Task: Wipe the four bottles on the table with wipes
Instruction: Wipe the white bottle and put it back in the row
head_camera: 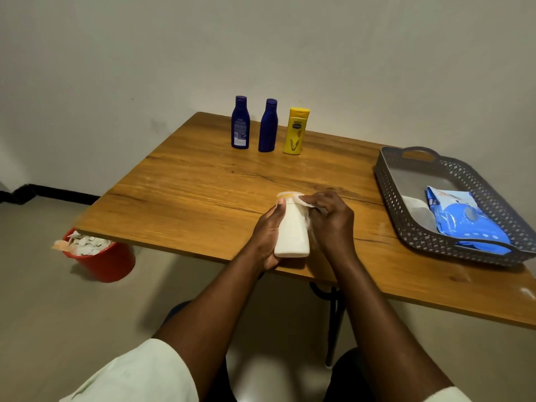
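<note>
a white bottle (292, 227) is gripped in the curled fingers of the left hand (265, 237) above the wooden table (203, 181); a wipe (301, 200) is pinched against its cap by the right hand (330, 219).

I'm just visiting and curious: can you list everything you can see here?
blue bottles: two, dark blue, upright at the table's far edge
yellow bottle: one, yellow, upright right of the blue ones
white bottle: one, white, held at the near edge
wipe: one, white, pressed against the white bottle's top
basket: one, grey, on the table's right side
wipes pack: one, blue, inside the basket
bucket: one, red, on the floor, filled with used wipes
table: one, wooden
left hand: grips the white bottle
right hand: holds the wipe
</note>
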